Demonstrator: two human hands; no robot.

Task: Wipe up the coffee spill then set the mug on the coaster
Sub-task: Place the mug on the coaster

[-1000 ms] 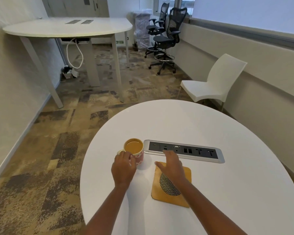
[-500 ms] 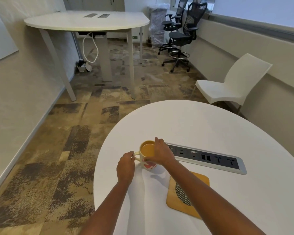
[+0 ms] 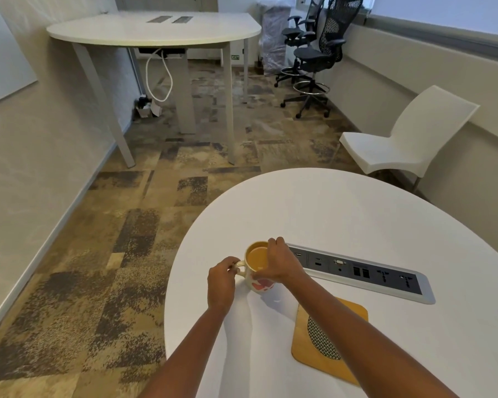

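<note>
A white mug (image 3: 258, 282) with a red pattern, full of light brown coffee, stands on the round white table (image 3: 357, 225) near its left edge. My left hand (image 3: 221, 282) pinches the mug's handle. My right hand (image 3: 281, 265) wraps over the rim and right side of the mug. The square wooden coaster (image 3: 348, 334) with a dark mesh disc lies to the right and nearer to me, partly under my right forearm. I see no spill and no cloth on the table.
A grey socket panel (image 3: 365, 272) is set into the table just right of the mug. A white plastic chair (image 3: 400, 145) stands beyond the table. Further back are a tall white table (image 3: 156, 33) and black office chairs (image 3: 316, 53).
My right hand left the coaster and moved left onto the mug's rim. My left hand stayed at the handle. The view shifted left.
</note>
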